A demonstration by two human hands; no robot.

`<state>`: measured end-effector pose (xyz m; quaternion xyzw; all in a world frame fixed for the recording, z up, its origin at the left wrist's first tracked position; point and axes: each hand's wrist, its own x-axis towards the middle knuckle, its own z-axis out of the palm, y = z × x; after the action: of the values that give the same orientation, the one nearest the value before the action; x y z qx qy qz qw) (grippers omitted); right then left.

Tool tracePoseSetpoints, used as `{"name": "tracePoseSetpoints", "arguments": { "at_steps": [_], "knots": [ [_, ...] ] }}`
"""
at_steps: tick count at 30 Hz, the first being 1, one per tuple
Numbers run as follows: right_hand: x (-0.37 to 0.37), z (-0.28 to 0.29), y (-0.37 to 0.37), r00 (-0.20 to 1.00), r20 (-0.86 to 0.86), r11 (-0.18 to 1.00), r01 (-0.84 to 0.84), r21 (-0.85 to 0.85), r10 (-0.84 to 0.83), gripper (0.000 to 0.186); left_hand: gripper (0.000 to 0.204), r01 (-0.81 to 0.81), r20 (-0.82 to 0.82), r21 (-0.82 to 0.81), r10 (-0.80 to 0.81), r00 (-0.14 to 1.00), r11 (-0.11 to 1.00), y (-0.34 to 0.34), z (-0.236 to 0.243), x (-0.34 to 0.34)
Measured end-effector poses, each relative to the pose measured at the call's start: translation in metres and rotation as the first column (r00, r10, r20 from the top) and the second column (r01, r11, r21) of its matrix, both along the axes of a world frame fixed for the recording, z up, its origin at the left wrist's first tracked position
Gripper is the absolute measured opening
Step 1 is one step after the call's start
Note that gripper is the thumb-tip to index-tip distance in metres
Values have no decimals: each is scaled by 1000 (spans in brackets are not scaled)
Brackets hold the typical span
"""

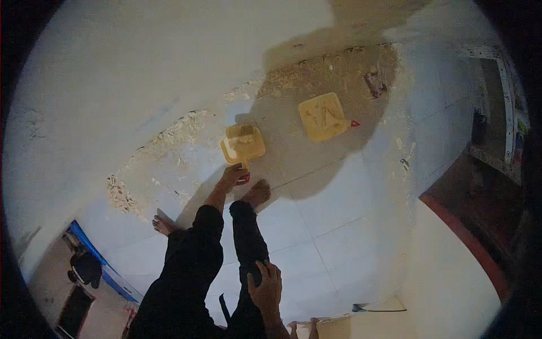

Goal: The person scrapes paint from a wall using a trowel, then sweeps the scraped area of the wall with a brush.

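Note:
My left hand [230, 176] is closed round the red-ended handle of a wide brush [239, 132]. The brush's pale bristles point away from me, over the far rim of a yellow tub [258, 148]. How far the bristles touch the tub, I cannot tell. My right hand [266, 285] lies over my right knee, fingers stretched and holding nothing. To the right, by the wall, is a second yellow square tub [317, 120] with smears in it. A red-tipped handle [354, 124] sticks out past its right side.
Crumbled plaster [183, 125] lies along the wall's foot. A dark reddish scrap [374, 83] is in the far corner. My bare feet [257, 195] stand on the tiles. Another person's feet [312, 327] show at the lower edge, near a long-handled tool [381, 309]. A dark red ledge [460, 226] is at right.

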<state>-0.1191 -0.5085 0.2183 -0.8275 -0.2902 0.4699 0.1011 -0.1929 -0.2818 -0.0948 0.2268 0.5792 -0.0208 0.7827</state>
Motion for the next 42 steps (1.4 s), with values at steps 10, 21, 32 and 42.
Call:
{"name": "tracePoseSetpoints", "arguments": {
  "at_steps": [10, 21, 32, 42],
  "knots": [
    [35, -13, -32, 1000, -15, 1000, 12, 8, -12, 37, 28, -145, -242, 85, 161, 957, 986, -59, -49, 18],
    [100, 34, -85, 990, 122, 959, 33, 281, -69, 26, 31, 794, -544, 555, -613, 573, 249, -121, 105, 9],
    [215, 19, -36, 940, -322, 930, 12, 366, 115, 40, 25, 428, -266, 851, -452, 851, 304, -69, 150, 130],
    [401, -49, -8, 900, -419, 929, 248, 275, -116, 43, 54, 773, -584, 628, -599, 547, 93, 90, 39, 579]
  ]
}}
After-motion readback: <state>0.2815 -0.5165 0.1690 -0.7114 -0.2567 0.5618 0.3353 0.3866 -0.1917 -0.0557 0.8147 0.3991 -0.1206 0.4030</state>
